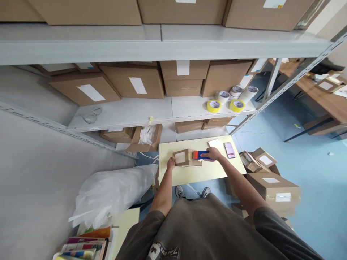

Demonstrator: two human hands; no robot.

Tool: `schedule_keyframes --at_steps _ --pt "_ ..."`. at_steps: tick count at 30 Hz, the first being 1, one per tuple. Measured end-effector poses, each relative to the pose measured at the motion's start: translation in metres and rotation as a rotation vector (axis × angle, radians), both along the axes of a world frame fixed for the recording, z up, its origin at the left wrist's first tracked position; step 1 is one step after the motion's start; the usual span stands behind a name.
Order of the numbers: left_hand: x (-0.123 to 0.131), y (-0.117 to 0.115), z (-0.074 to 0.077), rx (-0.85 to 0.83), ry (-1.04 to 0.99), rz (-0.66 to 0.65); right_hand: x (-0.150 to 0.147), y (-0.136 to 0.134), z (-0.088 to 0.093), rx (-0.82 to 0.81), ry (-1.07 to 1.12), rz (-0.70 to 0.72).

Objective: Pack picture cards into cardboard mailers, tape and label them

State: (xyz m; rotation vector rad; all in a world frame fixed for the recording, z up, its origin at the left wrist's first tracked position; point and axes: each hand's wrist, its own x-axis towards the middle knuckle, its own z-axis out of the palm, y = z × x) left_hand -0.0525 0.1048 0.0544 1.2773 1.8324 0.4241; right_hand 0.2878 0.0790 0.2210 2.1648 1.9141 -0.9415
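Observation:
A small cardboard box with a white label lies on the pale yellow table. At its left end, my left hand grips the box's edge, fingers partly hidden. My right hand is closed around a blue and orange tape dispenser, which is against the right part of the box. Beyond that hand lies a white paper or card. To its right is a phone with a lit screen.
Metal shelving with cardboard boxes rises in front. Tape rolls stand on the middle shelf, glasses at its left. A large white plastic bag bulges at left. Stacked cartons stand on the floor at right.

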Motion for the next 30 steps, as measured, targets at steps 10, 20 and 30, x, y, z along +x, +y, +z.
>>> schedule_keyframes --at_steps 10,20,30 --pt "-0.023 -0.020 0.047 0.134 -0.189 0.032 -0.148 0.026 0.024 0.015 -0.054 0.150" --pt "0.076 -0.039 0.050 0.079 -0.157 0.001 -0.071 0.002 0.023 0.026 -0.086 0.088" --pt "0.183 -0.058 0.051 0.089 -0.083 -0.093 0.127 -0.074 0.015 0.047 -0.064 -0.079"
